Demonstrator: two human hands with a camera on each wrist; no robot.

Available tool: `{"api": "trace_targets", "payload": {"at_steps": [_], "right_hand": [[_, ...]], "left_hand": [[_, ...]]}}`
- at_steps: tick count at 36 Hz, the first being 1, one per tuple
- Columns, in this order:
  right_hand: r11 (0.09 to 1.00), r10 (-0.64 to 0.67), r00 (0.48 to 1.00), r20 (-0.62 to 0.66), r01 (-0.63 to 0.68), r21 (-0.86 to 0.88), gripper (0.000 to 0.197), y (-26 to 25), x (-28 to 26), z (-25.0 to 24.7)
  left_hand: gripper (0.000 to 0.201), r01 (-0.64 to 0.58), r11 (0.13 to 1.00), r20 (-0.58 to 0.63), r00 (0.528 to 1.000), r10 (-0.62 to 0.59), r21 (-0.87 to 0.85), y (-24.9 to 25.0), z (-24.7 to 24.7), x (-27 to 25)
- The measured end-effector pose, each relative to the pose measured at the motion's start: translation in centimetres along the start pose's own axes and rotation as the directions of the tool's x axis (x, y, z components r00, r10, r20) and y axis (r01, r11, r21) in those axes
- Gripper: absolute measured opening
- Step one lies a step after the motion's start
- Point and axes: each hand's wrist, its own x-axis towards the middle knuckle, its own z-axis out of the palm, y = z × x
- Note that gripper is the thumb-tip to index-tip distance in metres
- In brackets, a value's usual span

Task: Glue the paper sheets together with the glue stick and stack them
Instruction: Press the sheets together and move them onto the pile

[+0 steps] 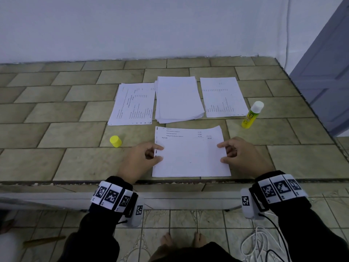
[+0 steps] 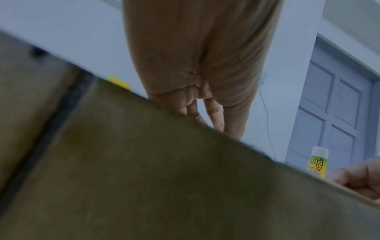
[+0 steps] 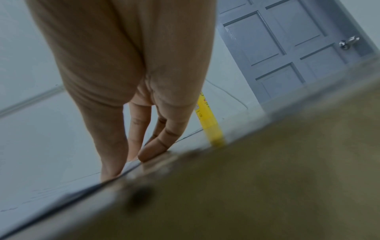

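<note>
A printed paper sheet (image 1: pixel 190 156) lies flat near the front edge of the tiled counter (image 1: pixel 75 133). My left hand (image 1: pixel 160 153) rests its thumb and forefinger on the sheet's left edge, and my right hand (image 1: pixel 220 153) does the same on the right edge. In the wrist views the left hand's fingers (image 2: pixel 213 116) and the right hand's fingers (image 3: pixel 133 142) point straight down onto the surface. A yellow glue stick (image 1: pixel 252 115) with a white top stands upright to the right, untouched. Its yellow cap (image 1: pixel 115 141) stands left of my left hand.
Behind the near sheet lie a printed sheet (image 1: pixel 132 104), a stack of blank sheets (image 1: pixel 178 99) and another printed sheet (image 1: pixel 222 97). A white wall backs the counter. A grey door (image 1: pixel 324 76) is past the counter's right edge. White cable lies on the floor (image 1: pixel 258 241).
</note>
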Motion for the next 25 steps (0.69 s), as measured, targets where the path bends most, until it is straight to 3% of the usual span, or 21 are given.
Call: {"api": "trace_targets", "payload": {"at_steps": [9, 14, 21, 25], "right_hand": [[0.999, 0.007, 1.0, 0.009, -0.007, -0.051, 0.041, -0.3, 0.0, 0.0], [0.967, 0.033, 0.998, 0.044, -0.021, -0.254, 0.042, -1.1, -0.1, 0.4], [0.821, 0.032, 0.999, 0.018, -0.016, -0.57, 0.041, -3.0, -0.9, 0.6], [0.762, 0.04, 0.999, 0.013, -0.022, -0.647, 0.04, -3.6, -1.0, 0.8]], "left_hand": [[0.03, -0.017, 0.999, -0.017, 1.0, 0.018, 0.047, 0.2, -0.1, -0.2], [0.026, -0.021, 0.96, 0.007, 1.0, 0.02, 0.281, 0.9, -0.1, 0.0], [0.059, -0.089, 0.854, 0.047, 0.996, 0.076, 0.512, 2.3, 1.4, 0.6], [0.081, -0.085, 0.699, 0.057, 0.996, 0.064, 0.71, 1.4, 3.2, 1.2]]}}
